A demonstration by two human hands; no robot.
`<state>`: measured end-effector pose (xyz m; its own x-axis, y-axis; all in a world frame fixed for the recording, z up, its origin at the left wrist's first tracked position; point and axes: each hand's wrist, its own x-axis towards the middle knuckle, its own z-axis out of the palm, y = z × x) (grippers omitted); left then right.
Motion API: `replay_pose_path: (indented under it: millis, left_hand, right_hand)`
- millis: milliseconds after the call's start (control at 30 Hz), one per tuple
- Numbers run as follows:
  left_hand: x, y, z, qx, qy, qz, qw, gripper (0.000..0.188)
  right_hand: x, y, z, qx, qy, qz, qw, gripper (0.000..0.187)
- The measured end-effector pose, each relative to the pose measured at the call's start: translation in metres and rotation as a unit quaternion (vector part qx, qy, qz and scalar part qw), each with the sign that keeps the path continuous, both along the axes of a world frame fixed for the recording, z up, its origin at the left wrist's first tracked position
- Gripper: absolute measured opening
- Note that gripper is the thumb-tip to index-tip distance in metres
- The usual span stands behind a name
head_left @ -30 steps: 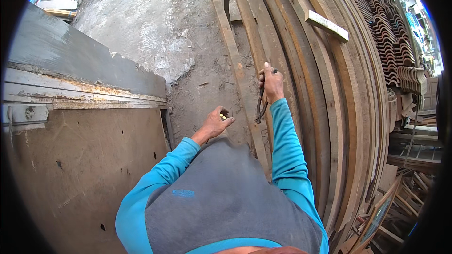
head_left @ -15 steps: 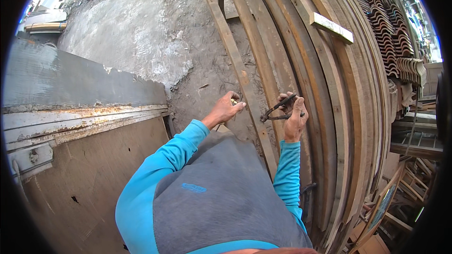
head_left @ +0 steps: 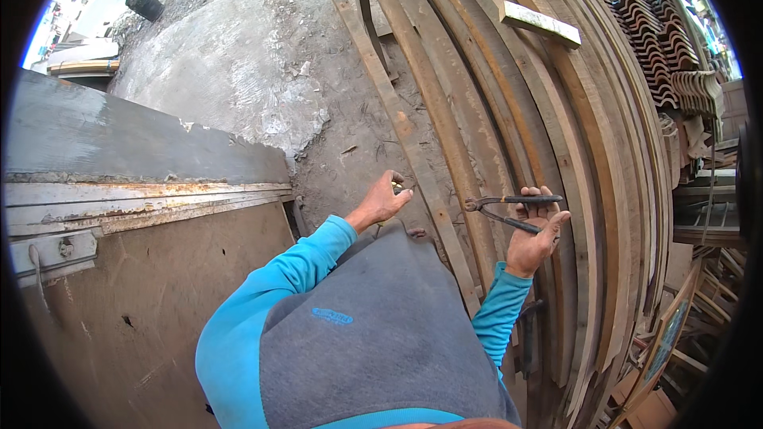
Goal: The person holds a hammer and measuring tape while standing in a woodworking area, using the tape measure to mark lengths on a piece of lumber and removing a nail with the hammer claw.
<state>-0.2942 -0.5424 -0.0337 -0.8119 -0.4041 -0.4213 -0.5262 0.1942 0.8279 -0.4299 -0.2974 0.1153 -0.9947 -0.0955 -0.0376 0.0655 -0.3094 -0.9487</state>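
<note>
My right hand [head_left: 536,245], palm turned up over the long wooden boards [head_left: 447,139], holds a pair of pincers [head_left: 507,202]. Their dark handles spread apart across my fingers, and the jaws point left. My left hand [head_left: 381,201] is closed just left of the nearest narrow board. Between its thumb and fingers shows a small yellowish and dark thing [head_left: 398,188], mostly hidden, whose kind I cannot make out.
A short pale block [head_left: 540,25] lies across the boards. Stacked wavy roof tiles [head_left: 636,24] stand at the far right, above scrap wood [head_left: 707,302]. To my left is a large brown panel [head_left: 151,294] with rusty white edging. A dark bucket [head_left: 145,4] sits far left.
My right hand has moved right and a little nearer with the pincers, turning palm up; its fingers have loosened and the handles show more. My left hand stays nearly in place, still closed.
</note>
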Motion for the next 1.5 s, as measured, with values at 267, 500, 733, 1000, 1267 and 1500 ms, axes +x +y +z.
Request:
replay_pose_path:
  millis: [267,500,733,1000,1267,1500]
  left_hand:
    - [0.010,0.021,-0.002,0.014,-0.017,-0.029,0.999,0.043]
    - [-0.003,0.043,0.015,0.025,0.011,-0.072,0.997,0.041]
    - [0.008,0.066,0.003,-0.006,-0.005,-0.074,0.997,0.047]
    - [0.001,0.070,0.023,0.002,-0.057,-0.106,0.993,0.045]
    - [0.015,0.058,0.005,0.031,-0.049,-0.039,0.998,0.040]
    - [-0.008,0.000,-0.008,0.066,0.004,0.071,0.995,0.046]
  right_hand:
    - [0.022,0.064,0.000,-0.049,-0.016,-0.032,0.998,0.068]
    - [0.042,0.108,-0.005,-0.064,-0.013,-0.138,0.988,0.068]
    - [0.046,0.147,0.014,-0.084,-0.009,-0.102,0.991,0.068]
    - [0.054,0.175,0.010,-0.098,0.007,-0.156,0.983,0.072]
    - [0.070,0.168,0.014,-0.011,0.017,-0.172,0.985,0.065]
    - [0.110,0.146,0.070,0.267,-0.055,0.084,0.958,0.072]
